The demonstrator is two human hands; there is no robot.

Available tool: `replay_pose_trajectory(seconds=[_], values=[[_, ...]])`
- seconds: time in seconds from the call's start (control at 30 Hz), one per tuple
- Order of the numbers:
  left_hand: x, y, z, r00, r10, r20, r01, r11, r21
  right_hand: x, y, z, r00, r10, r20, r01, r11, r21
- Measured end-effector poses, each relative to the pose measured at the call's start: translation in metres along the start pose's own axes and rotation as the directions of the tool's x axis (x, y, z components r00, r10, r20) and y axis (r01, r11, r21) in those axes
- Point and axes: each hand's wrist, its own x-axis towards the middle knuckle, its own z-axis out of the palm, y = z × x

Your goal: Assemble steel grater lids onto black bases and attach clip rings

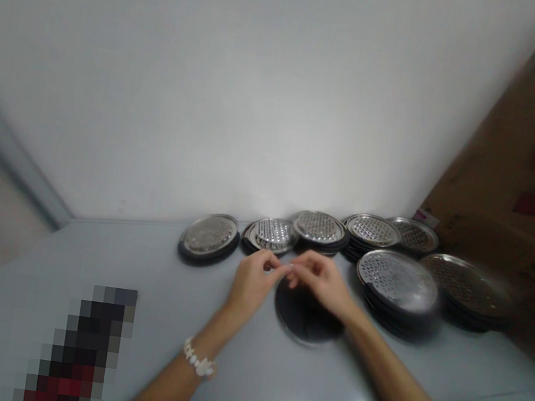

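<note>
2 hands, left hand [253, 283] and right hand [326, 286], both narrow, fingertips together; can't tell if anything small is pinched between them. 1 black disc [307, 319], metal rim visible, lies flat on the worktop [158, 317], below and just nearer the front edge than the fingertips, partly hidden by right hand. 7 perforated metal discs [396, 280] show face-up: 5 along the back edge, 2 toward the right edge. Several top piles; can't count layers. 1 bracelet [198, 359], left wrist.

The disc [310, 316] is black, the dotted plates [397, 280] silvery, the bracelet [198, 359] white
</note>
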Motion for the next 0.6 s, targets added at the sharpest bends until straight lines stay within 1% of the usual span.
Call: replay_pose_trajectory(seconds=[0.03,0.17,0.2,0.27,0.4,0.43,0.53,0.6], values=[[0.0002,0.0002,0.0,1.0,-0.014,0.024,0.015,1.0,-0.024,0.0008,0.0002,-0.0015,1.0,0.003,0.0,-0.003,1.0,0.003],[0.0019,0.0012,-0.0011,0.983,-0.031,0.182,0.057,0.988,-0.14,0.0026,-0.0008,-0.0075,1.0,0.008,-0.018,-0.008,1.0,0.008],[0.0023,0.0008,-0.0014,0.979,-0.036,0.201,0.068,0.985,-0.156,0.0024,-0.0014,-0.008,1.0,0.009,-0.013,-0.009,1.0,0.008],[0.0025,-0.0012,-0.0017,0.979,-0.063,0.193,0.095,0.983,-0.159,0.0015,-0.002,-0.0073,1.0,0.01,0.011,-0.01,1.0,0.006],[0.0026,-0.0057,-0.0019,0.984,-0.125,0.126,0.14,0.982,-0.123,0.0006,0.001,-0.0028,0.999,-0.005,0.036,0.005,1.0,-0.008],[0.003,-0.0058,-0.0021,0.983,-0.127,0.131,0.144,0.981,-0.128,0.001,0.0021,-0.0025,1.0,-0.012,0.029,0.012,1.0,-0.012],[0.0047,-0.0038,-0.0033,0.976,-0.112,0.187,0.145,0.974,-0.172,0.0021,0.0041,-0.0042,1.0,-0.029,-0.001,0.029,0.999,-0.017],[0.0048,-0.0028,-0.0038,0.973,-0.11,0.201,0.149,0.971,-0.188,0.002,0.0045,-0.0053,0.999,-0.033,0.002,0.033,0.999,-0.018]])
